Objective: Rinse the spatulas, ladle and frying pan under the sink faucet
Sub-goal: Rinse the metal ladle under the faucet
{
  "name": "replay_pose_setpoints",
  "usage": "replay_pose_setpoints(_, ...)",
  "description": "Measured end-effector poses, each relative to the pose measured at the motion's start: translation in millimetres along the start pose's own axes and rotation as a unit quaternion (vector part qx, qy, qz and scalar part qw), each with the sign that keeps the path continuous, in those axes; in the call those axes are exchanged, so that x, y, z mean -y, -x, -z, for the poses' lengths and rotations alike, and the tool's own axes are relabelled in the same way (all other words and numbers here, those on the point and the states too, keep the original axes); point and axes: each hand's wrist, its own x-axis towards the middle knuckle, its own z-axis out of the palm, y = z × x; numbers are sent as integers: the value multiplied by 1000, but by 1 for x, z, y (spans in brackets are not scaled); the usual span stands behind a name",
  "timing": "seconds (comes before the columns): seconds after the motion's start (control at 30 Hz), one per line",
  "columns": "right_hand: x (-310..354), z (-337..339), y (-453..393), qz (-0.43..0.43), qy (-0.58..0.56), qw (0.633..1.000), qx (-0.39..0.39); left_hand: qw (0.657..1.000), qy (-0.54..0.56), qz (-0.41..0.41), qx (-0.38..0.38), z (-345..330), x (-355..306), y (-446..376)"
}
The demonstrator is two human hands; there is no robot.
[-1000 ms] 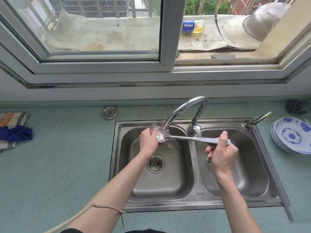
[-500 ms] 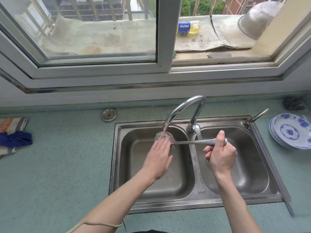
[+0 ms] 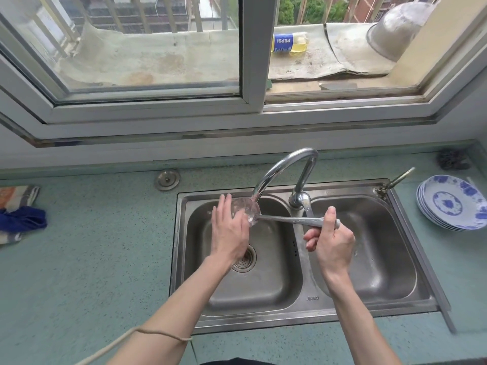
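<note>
A steel ladle (image 3: 279, 218) lies level across the double steel sink (image 3: 300, 301), its bowl under the curved faucet (image 3: 282, 164) spout over the left basin, with water running on it. My right hand (image 3: 330, 239) is shut on the ladle's handle above the divider. My left hand (image 3: 229, 230) is flat, fingers spread, pressed against the left side of the ladle's bowl. No spatula or frying pan is in view.
A stack of blue-and-white plates (image 3: 452, 202) sits right of the sink. A blue cloth (image 3: 22, 219) lies on a striped towel at far left. A sink stopper (image 3: 167, 179) rests on the counter behind the sink. A dark scrubber (image 3: 452, 159) sits at back right.
My left hand let go of the ladle's bowl, flattened below it, then slid up and left against the bowl. My right hand keeps hold of the handle in nearly the same place.
</note>
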Motion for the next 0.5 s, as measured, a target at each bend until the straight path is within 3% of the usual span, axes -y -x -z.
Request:
replay_pose_setpoints(0.1,-4,1,4,-21,-8,1000,4,987,152,35,-38,9,-2,-5)
replay_pose_setpoints(0.2,-7,1,6,-52,-29,998,-1,954,264,139,-28,11,-5,-8)
replay_pose_setpoints(0.33,-11,4,6,-81,-57,995,-7,839,452,301,18,5,1,-13)
replay_pose_setpoints(0.37,-11,5,6,-85,-61,994,-8,836,454,309,24,4,2,-13)
replay_pose_setpoints(0.5,-14,4,8,-88,-72,993,-3,882,370,288,47,2,5,-15)
